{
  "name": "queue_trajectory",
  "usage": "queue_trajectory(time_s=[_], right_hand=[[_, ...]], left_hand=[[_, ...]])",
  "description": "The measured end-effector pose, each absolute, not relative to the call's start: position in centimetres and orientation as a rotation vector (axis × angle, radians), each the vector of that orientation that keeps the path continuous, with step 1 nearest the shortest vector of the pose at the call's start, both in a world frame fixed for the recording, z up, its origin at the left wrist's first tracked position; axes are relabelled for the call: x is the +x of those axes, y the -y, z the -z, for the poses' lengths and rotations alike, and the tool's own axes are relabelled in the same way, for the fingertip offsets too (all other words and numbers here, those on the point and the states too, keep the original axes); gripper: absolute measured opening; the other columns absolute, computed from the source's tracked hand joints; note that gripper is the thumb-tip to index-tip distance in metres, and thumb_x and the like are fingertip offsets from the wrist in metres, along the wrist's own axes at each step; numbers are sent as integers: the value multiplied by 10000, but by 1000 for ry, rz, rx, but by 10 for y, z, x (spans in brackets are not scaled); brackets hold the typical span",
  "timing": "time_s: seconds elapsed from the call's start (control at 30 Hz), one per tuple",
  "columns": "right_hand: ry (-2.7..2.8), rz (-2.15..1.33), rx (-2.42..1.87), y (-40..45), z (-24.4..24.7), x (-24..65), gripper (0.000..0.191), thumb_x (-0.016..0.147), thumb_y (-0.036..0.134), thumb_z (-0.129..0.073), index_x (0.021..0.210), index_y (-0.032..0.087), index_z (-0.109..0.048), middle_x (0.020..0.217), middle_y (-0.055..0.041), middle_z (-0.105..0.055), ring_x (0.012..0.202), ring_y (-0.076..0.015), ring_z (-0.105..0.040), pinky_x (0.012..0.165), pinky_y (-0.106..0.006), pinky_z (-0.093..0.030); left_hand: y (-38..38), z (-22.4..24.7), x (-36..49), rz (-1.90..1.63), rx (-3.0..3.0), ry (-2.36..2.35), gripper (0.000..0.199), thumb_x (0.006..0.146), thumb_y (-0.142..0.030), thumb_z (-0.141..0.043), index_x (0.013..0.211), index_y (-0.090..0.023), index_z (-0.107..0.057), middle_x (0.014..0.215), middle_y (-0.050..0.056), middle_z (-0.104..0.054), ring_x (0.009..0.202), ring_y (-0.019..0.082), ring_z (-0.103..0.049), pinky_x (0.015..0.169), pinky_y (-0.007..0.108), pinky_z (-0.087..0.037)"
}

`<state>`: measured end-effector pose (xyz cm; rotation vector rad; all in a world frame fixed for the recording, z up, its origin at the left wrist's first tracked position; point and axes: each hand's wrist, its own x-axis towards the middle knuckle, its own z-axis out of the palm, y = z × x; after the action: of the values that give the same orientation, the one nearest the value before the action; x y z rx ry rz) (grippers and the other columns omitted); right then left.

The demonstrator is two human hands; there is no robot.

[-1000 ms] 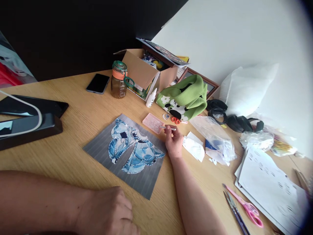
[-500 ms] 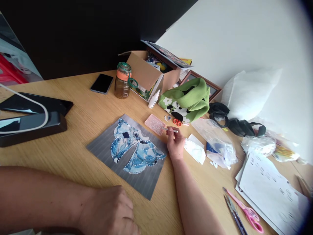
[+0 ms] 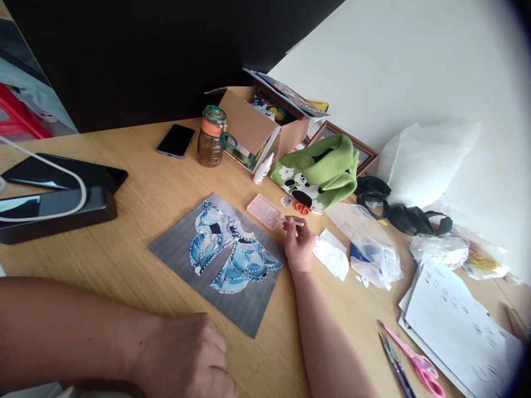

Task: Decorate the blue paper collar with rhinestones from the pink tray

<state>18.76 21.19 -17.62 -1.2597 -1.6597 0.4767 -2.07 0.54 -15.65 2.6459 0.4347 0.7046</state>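
Observation:
My right hand pinches a thin white pen-like stick, its tip at the right edge of a small pink tray that holds tiny clear beads. Left of that hand lies a grey sheet bearing a blue and white patterned picture edged with rows of small shiny dots. My left hand rests on the table at the bottom, curled closed with its fingertips turned out of sight, below the sheet's lower left edge.
A jar, a phone, a white bottle, an open cardboard box and a green bag stand or lie behind. Right are papers, plastic bags and pink scissors. A black device sits left.

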Motion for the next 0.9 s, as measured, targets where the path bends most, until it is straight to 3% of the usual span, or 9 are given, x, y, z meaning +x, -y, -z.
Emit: queue_trajectory(time_s=[0.4, 0.9], right_hand=[[1650, -479, -1264, -214, 181, 189, 391, 933, 523, -509, 902, 171, -676, 760, -68, -732, 697, -180, -697, 601, -260, -507], [1675, -437, -1257, -212, 179, 189, 367, 940, 496, -510, 885, 173, -675, 723, -51, -717, 682, -174, -695, 632, -267, -514]], left_hand=[[-3, 161, -20, -738, 2636, -461, 154, 976, -258, -497, 968, -163, -618, 624, -29, -506, 532, 142, -467, 497, 317, -353], [-1, 163, -17, -813, 2630, -516, 120, 941, -265, -572, 897, -172, -634, 587, -31, -501, 510, 139, -440, 464, 317, -323]])
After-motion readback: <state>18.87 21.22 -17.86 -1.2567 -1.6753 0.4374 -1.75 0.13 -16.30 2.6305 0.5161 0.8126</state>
